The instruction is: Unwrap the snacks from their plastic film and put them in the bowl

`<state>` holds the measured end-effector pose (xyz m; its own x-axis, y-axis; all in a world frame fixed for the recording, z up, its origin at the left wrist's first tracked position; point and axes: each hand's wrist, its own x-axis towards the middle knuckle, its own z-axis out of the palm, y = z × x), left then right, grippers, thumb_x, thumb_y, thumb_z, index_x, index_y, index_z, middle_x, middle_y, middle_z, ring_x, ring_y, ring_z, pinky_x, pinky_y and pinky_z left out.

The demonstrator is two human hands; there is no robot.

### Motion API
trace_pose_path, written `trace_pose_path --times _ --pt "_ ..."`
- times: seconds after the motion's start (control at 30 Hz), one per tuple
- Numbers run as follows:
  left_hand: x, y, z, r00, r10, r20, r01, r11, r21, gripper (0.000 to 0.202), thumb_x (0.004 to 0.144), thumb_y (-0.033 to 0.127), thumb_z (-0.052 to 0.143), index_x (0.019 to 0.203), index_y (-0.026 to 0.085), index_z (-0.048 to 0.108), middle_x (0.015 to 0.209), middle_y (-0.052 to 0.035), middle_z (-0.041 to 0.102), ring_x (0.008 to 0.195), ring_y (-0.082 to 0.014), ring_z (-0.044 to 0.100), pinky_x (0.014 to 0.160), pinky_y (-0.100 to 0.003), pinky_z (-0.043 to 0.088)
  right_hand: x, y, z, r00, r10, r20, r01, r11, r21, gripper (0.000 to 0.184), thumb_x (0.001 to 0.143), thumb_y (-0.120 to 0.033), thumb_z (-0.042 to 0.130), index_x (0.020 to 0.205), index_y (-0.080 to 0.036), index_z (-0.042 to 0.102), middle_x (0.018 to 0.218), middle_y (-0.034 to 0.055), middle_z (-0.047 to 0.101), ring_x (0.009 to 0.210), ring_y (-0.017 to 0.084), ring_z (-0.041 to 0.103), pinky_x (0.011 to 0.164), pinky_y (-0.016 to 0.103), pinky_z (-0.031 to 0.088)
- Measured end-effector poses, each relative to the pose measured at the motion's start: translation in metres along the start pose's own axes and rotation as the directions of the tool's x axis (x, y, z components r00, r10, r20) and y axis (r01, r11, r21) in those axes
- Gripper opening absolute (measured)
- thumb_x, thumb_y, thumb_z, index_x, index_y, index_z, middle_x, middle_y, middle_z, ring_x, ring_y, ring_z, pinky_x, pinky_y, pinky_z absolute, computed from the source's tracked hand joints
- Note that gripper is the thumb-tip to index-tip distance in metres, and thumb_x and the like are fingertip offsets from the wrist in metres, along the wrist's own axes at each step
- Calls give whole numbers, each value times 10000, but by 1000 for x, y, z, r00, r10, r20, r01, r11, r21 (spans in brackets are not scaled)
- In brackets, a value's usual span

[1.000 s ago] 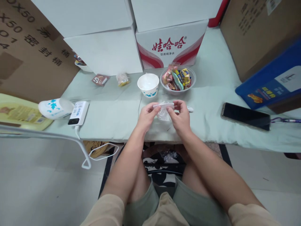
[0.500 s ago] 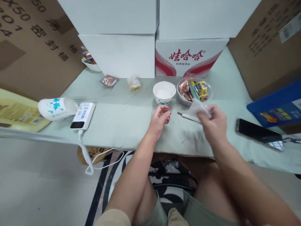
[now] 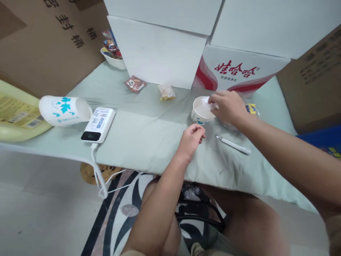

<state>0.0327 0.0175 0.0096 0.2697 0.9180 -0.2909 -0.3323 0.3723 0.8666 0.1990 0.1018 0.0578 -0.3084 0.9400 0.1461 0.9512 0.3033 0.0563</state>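
Observation:
My right hand (image 3: pixel 227 106) pinches a clear plastic wrapper (image 3: pixel 211 103) over the right side of a white paper bowl (image 3: pixel 198 115) with a blue leaf print. Inside the bowl it is pale, and the hand and wrapper cover part of its opening. Just in front of the bowl is my left hand (image 3: pixel 193 138), its fingers curled in and nothing visible in them. A slim white-handled tool with a small metal tip (image 3: pixel 233 144) lies on the cloth below my right hand. A clear tub of wrapped sweets (image 3: pixel 257 112) is mostly hidden behind the right hand and wrist.
Two wrapped snacks, one brown (image 3: pixel 135 84) and one yellow (image 3: pixel 167 93), lie before the white boxes (image 3: pixel 157 53). To the left are a cabled power bank (image 3: pixel 98 125), a paper cup on its side (image 3: pixel 65 111) and a bowl of sweets (image 3: pixel 114 62). Cardboard boxes flank the table.
My right hand has moved left and away from me, carrying the wrapper from above the white-handled tool to the paper bowl. The left hand stays curled near the bowl. The view has turned left.

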Motion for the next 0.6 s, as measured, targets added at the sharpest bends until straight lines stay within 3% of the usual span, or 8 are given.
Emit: trace_pose_path --times 0.13,0.2,0.33,0.43,0.5,0.6 --pt "-3 3 -3 1000 3 -26 -4 1000 -14 110 767 222 552 670 184 518 620 38 519 526 -64 401 550 -219 312 -4 -16 5 994 -82 71 79 996 47 309 801 -189 541 1050 -202 724 1067 117 710 974 284 634 736 340 422" --pt "-5 4 -2 1000 2 -23 -2 1000 -14 106 766 210 544 667 184 516 617 37 518 523 -65 398 540 -220 301 5 -18 7 978 -112 174 94 990 107 365 806 -216 552 1126 -208 726 1142 105 718 1008 281 648 785 340 460" --pt "-8 4 -1 1000 1 6 -1 1000 -9 126 774 202 531 651 185 505 558 45 476 496 -69 369 509 -224 260 34 -11 7 859 -195 473 70 961 269 442 832 -247 560 1251 -280 696 1192 27 739 1030 241 681 863 311 500" --pt "-10 7 -3 1000 -4 16 4 1000 -6 131 778 205 533 652 185 504 534 50 453 484 -70 350 499 -226 242 51 -15 8 795 -149 588 1 970 245 408 805 -204 585 1176 -304 721 1103 -4 760 927 204 710 778 267 516" --pt "-10 9 -5 1000 -2 7 2 1000 -8 135 778 207 539 651 185 500 536 49 453 489 -70 351 501 -225 244 57 -25 9 769 -117 629 20 987 158 346 756 -157 621 1061 -261 748 998 18 764 853 204 711 724 256 504" --pt "-9 11 -9 1000 1 -10 -1 1000 -21 145 780 214 547 649 187 490 540 48 454 496 -71 355 505 -227 246 59 -43 13 805 -98 585 77 995 60 168 723 -132 656 856 -191 740 961 89 741 902 256 692 764 294 491"
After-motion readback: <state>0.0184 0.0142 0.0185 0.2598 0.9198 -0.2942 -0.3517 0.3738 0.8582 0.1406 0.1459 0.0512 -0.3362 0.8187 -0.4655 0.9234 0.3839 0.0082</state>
